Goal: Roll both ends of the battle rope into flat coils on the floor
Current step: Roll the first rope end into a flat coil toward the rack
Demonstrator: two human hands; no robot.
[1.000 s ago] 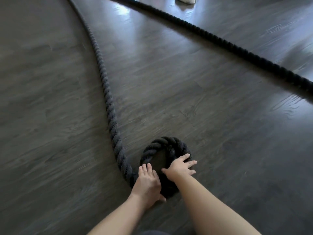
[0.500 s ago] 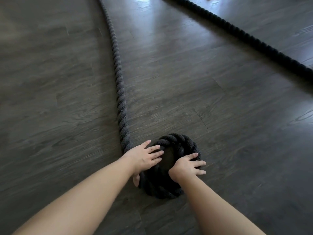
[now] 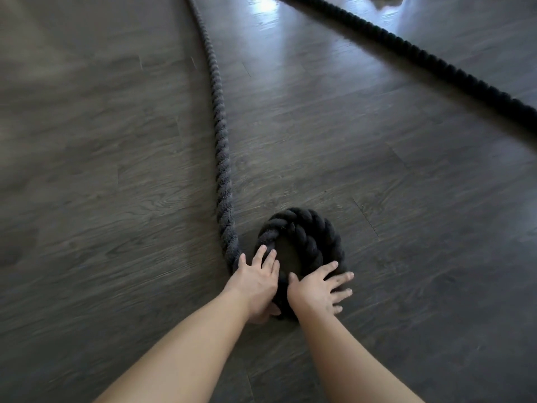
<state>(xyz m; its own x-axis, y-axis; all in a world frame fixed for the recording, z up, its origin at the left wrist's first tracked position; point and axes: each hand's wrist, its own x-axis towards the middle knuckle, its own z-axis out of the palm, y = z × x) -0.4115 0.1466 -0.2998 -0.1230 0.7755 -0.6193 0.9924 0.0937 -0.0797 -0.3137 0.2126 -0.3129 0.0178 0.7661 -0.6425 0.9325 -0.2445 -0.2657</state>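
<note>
- Battle rope [image 3: 221, 146]: thick, dark and twisted, lying on the floor [image 3: 377, 199]. One end is wound into a small flat coil [image 3: 308, 237] of about one turn, with a patch of floor showing at its centre.
- Left grip [image 3: 257, 282]: the left hand lies flat on the near-left part of the coil, where the long run of rope joins it; fingers straight and together, pressing down, nothing clasped.
- Right grip [image 3: 318, 289]: the right hand lies on the near-right part of the coil, fingers spread and straight, fingertips reaching past the coil's outer edge.
- Rope run: it leads from the left hand away to the far edge of the view.
- Second stretch of rope [image 3: 436, 62]: it crosses the floor diagonally at far right, well apart from the coil.
</note>
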